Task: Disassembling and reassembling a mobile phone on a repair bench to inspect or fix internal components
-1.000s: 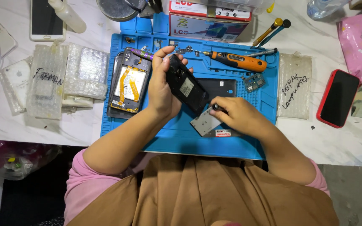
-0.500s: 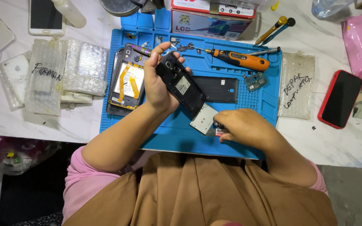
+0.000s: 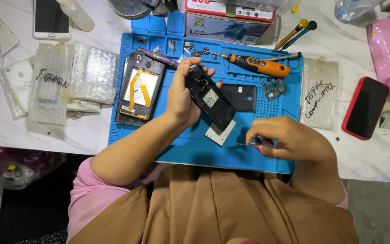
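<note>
My left hand (image 3: 180, 97) grips a small black phone body (image 3: 210, 97) with its back off, held tilted above the blue work mat (image 3: 190, 147). Under its lower end a pale grey battery (image 3: 220, 133) lies on the mat. My right hand (image 3: 290, 140) rests on the mat's front right part, fingers closed around a thin dark metal tool (image 3: 254, 142) whose tip points left toward the battery. A black back cover (image 3: 242, 97) lies just behind the phone.
An opened phone with orange flex cables (image 3: 138, 90) lies left on the mat. An orange electric screwdriver (image 3: 258, 65) and a small circuit board (image 3: 274, 88) lie at the back. Bubble-wrap bags (image 3: 66, 81), a red phone (image 3: 365, 107), a white phone (image 3: 50, 18) and boxes (image 3: 229, 20) surround the mat.
My right hand moved right and toward me, away from the phone, now holding the thin tool on the mat. My left hand kept the phone, tilting it slightly.
</note>
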